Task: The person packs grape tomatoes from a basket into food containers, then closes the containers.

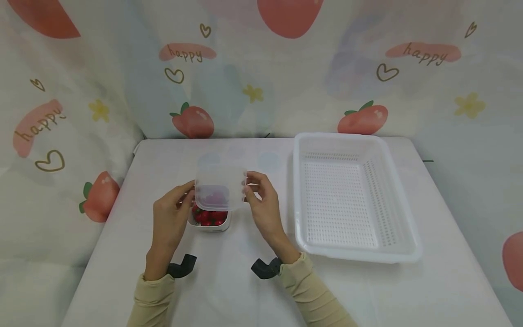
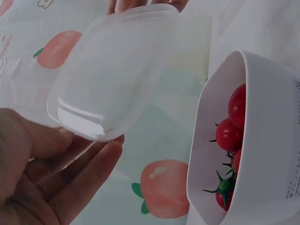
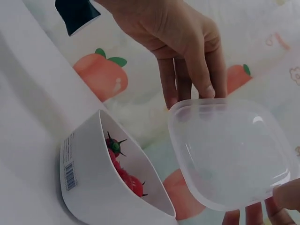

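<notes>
A translucent square lid (image 1: 222, 190) is held up between both hands, above and slightly behind a white container (image 1: 212, 228). My left hand (image 1: 169, 218) pinches the lid's left edge between thumb and fingers, and my right hand (image 1: 265, 209) pinches the opposite edge. Red cherry tomatoes (image 2: 229, 136) with green stems lie inside the uncovered container. In the right wrist view, the lid (image 3: 234, 154) is apart from the container (image 3: 103, 183), whose side bears printed text and a barcode.
A large white perforated basket (image 1: 302, 200) stands on the right of the white-covered table (image 1: 253, 290). Behind the table hangs a cloth (image 1: 286, 81) printed with fruit, hearts and lettering. Each wrist carries a dark camera mount (image 1: 265, 269).
</notes>
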`<control>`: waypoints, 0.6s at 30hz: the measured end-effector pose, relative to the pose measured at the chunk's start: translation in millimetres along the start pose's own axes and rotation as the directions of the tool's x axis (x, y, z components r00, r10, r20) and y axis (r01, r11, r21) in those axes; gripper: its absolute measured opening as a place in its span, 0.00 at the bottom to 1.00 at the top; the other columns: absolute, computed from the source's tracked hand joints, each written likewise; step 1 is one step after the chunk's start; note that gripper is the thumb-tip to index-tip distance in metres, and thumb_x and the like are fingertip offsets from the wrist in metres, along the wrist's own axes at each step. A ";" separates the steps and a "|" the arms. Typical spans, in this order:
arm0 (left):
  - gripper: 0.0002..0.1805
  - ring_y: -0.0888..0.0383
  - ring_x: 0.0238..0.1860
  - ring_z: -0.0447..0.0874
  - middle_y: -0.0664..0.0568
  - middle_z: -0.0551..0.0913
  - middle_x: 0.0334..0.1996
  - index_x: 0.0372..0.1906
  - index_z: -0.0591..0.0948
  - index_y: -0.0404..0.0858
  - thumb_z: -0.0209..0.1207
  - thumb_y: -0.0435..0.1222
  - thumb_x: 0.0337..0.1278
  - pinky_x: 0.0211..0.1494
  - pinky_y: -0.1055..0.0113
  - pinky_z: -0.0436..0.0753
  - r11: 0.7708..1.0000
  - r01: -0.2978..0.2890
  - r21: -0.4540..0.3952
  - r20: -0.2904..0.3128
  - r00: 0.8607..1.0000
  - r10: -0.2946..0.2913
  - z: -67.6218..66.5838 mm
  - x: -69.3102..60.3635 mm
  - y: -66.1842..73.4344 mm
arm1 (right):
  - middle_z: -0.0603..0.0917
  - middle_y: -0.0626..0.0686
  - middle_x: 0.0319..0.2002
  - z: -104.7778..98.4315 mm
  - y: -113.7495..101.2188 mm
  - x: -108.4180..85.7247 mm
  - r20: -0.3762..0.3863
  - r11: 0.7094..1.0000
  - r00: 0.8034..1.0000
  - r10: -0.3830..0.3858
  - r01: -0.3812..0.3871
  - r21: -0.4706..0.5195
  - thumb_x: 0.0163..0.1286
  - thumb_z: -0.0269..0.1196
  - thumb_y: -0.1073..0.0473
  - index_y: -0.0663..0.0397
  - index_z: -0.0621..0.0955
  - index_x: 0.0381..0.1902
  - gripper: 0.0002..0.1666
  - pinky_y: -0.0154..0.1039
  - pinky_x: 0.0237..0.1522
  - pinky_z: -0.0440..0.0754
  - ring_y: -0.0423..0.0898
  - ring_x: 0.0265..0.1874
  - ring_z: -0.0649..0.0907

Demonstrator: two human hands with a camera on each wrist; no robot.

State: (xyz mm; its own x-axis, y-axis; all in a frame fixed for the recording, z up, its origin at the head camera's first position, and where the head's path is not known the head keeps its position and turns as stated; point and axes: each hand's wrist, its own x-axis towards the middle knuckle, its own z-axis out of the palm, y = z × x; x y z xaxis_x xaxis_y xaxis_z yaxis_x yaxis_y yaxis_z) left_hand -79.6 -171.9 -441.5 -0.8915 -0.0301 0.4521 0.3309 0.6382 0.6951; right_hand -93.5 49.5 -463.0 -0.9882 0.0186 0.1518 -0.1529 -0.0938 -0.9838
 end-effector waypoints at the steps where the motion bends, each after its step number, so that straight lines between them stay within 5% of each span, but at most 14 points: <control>1: 0.18 0.49 0.38 0.92 0.40 0.91 0.46 0.58 0.86 0.32 0.64 0.23 0.66 0.41 0.92 0.78 1.000 0.007 0.006 -0.007 1.000 -0.007 0.1 -0.6 1.2 | 0.79 0.59 0.54 0.9 -0.6 0.5 0.004 1.000 1.000 0.015 -0.015 0.001 0.78 0.60 0.68 0.55 0.77 0.66 0.21 0.30 0.43 0.86 0.44 0.45 0.82; 7: 0.17 0.48 0.40 0.92 0.40 0.92 0.45 0.59 0.86 0.32 0.63 0.25 0.67 0.41 0.94 0.75 0.999 0.033 0.036 -0.025 0.999 -0.032 -0.4 -2.2 7.4 | 0.80 0.59 0.54 3.0 -2.1 3.8 0.003 0.999 0.999 0.047 -0.047 -0.020 0.78 0.59 0.68 0.52 0.77 0.66 0.21 0.30 0.43 0.86 0.47 0.46 0.83; 12: 0.16 0.45 0.37 0.93 0.37 0.91 0.44 0.56 0.86 0.30 0.64 0.22 0.65 0.41 0.93 0.78 1.000 -0.019 0.006 0.009 1.000 0.019 -3.3 2.2 3.4 | 0.81 0.58 0.54 0.9 -4.0 4.9 0.001 0.998 1.000 0.002 -0.002 -0.055 0.78 0.60 0.67 0.52 0.77 0.65 0.20 0.36 0.46 0.88 0.49 0.49 0.83; 18: 0.16 0.46 0.40 0.93 0.39 0.91 0.44 0.54 0.84 0.30 0.66 0.22 0.61 0.44 0.59 0.92 0.982 -0.142 0.129 0.084 0.988 0.132 -9.3 8.0 -9.7 | 0.83 0.54 0.55 -1.7 -1.6 2.8 0.051 0.970 0.989 -0.138 0.145 -0.193 0.78 0.61 0.66 0.53 0.79 0.60 0.16 0.43 0.60 0.86 0.49 0.56 0.83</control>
State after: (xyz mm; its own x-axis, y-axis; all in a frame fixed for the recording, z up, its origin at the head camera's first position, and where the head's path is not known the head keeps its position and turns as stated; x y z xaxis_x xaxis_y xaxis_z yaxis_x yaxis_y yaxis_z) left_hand -87.0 -185.5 -439.4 -0.8629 0.1184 0.4913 0.4112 0.7298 0.5462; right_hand -96.0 51.5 -461.2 -0.9567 -0.0191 0.2906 -0.2909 0.1036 -0.9511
